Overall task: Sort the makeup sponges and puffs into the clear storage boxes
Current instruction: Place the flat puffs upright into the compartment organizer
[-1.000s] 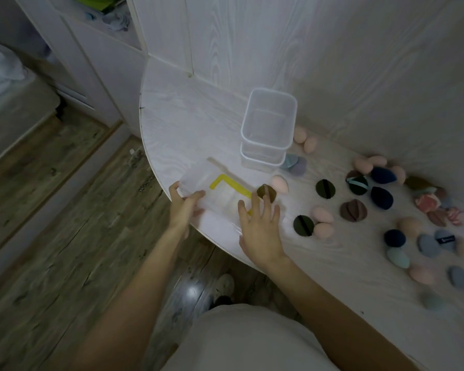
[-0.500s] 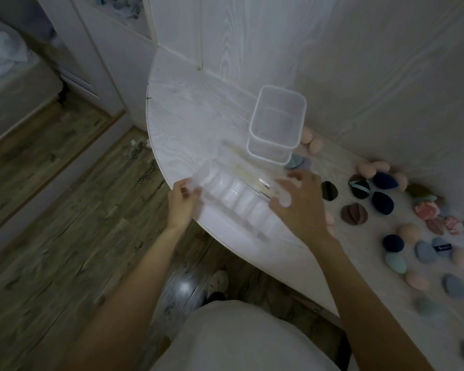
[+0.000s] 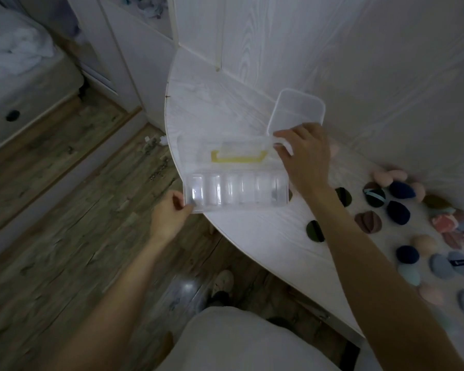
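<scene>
- At the curved front edge of the pale wood-grain tabletop (image 3: 252, 236) sits the long clear plastic organiser box with a row of compartments (image 3: 236, 192); its near left corner pokes out past the rim, over the wooden floor (image 3: 65, 210).
- Left hand (image 3: 169, 218) pinches that overhanging corner between thumb and curled fingers. Right hand (image 3: 303, 159) has its fingertips curled on the raised clear lid with the yellow handle (image 3: 239, 156), gripping it at its right end, so the box stands open.
- Main risk, as I judge it: with so little of the box's left end supported, a slack pinch or a hard pull on the lid could tip the whole box off the edge.
- Lid hazard: it looks thin and blurred, so how its hinge sits cannot be told; forcing it back might twist or snap it.
- Just behind the right hand stands the tall clear square tub (image 3: 296, 113), which looks like two nested tubs; a backward swing of the lid or knuckles could knock it over.
- Scattered loose sponges and puffs in pink, navy, brown and grey (image 3: 413, 223) lie to the right, none yet in a compartment; the right forearm crosses above the nearest dark round puffs (image 3: 315, 231), and a dropped elbow could sweep some to the floor.
</scene>
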{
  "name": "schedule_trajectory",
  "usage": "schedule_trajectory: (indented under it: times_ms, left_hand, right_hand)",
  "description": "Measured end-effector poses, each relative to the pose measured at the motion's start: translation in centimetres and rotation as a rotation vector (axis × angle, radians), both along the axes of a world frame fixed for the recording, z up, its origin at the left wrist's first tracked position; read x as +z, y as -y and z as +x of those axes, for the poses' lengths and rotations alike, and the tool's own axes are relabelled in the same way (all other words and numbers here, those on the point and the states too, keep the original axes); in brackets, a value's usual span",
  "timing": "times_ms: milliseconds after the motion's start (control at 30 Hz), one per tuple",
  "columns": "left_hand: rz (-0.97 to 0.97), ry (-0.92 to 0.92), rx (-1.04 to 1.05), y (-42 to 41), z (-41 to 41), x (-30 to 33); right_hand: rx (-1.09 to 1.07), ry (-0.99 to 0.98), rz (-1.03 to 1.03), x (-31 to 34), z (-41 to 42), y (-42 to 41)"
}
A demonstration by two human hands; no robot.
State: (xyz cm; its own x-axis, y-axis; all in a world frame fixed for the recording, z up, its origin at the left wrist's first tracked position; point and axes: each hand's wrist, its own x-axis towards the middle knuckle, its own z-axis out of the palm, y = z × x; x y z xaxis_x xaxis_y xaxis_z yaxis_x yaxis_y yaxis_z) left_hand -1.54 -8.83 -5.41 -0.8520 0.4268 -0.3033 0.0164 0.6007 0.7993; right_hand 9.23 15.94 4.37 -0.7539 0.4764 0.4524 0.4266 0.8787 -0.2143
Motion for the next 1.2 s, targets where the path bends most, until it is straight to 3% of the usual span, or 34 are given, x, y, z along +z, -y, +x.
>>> schedule_trajectory:
  times_ms: [367,533,700,833,933,1067,1200]
  left_hand:
    - [-0.012,0.041,0.097,2.6,1.0,-0.8]
    - [-0.043,0.088,0.013,0.2,3.3,-0.1]
    - [0.010,0.100,0.018,-0.8,4.8,0.0]
    - [-0.085,-0.256,-0.003,-1.6,6.2,0.4]
    - [-0.044,-0.538,-0.241,-3.5,7.7,1.3]
    - [-0.148,-0.656,-0.511,-6.2,8.9,0.7]
    - [-0.278,-0.674,-0.524,-7.5,9.8,0.1]
  right_hand:
    - [0.099,0.136,-0.077,-0.9,-4.0,0.5]
    - [0.094,0.203,-0.145,-1.4,-0.3,-0.5]
    - [0.143,0.129,-0.267,-2.3,4.6,-1.6]
    - [0.014,0.071,-0.416,-3.7,9.1,-2.4]
    - [-0.065,0.099,-0.454,-6.0,12.0,-3.6]
    - [-0.055,0.222,-0.518,-9.3,13.3,-4.5]
    - [0.097,0.479,-0.451,-12.3,12.4,-4.4]
